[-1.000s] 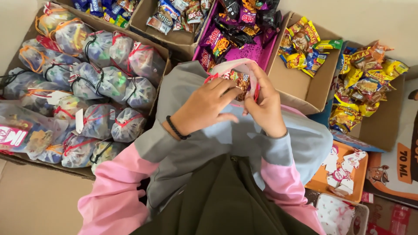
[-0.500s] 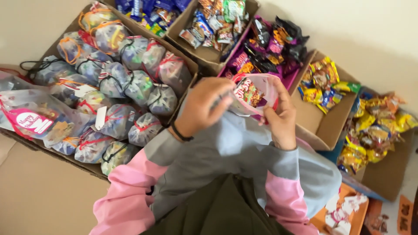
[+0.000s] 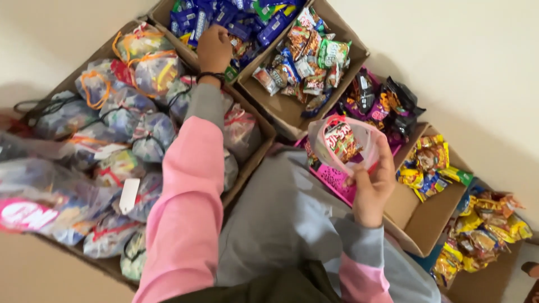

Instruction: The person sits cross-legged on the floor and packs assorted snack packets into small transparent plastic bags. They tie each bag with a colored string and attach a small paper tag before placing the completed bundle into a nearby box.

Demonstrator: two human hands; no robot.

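**Left hand left the bag and went to the blue snack box**

Half a second before, we had both hands together on the open pink-rimmed clear bag in front of the chest. At this moment we had split them. Our left hand [image 3: 214, 49] was stretched far forward, arm fully extended, its fingers curled down among the blue packets [image 3: 247, 19] in the far cardboard box [image 3: 163, 12]. Our right hand [image 3: 373, 188] alone kept the plastic bag [image 3: 342, 147], pinching its edge between thumb and fingers so the mouth gaped upward; a red-and-brown snack packet [image 3: 341, 137] already sat inside it.

We judged from this that the bag was being filled one kind at a time, and that the blue box was the source now in hand.

Just right of the left hand lay the box of mixed packets [image 3: 303, 62]. Beyond the right hand sat the dark wrappers in the pink tray [image 3: 379, 104], and further right the box of yellow packets [image 3: 429, 163]. Under the left forearm lay the big box of tied, finished bags [image 3: 135, 134].

Some things we could not make out. The left fingertips were buried among the packets, so we could not tell whether they had closed on one. The frame cut off the top of the blue box. The bag's lower part was hidden behind the right palm, and whatever else it held was too blurred to tell.
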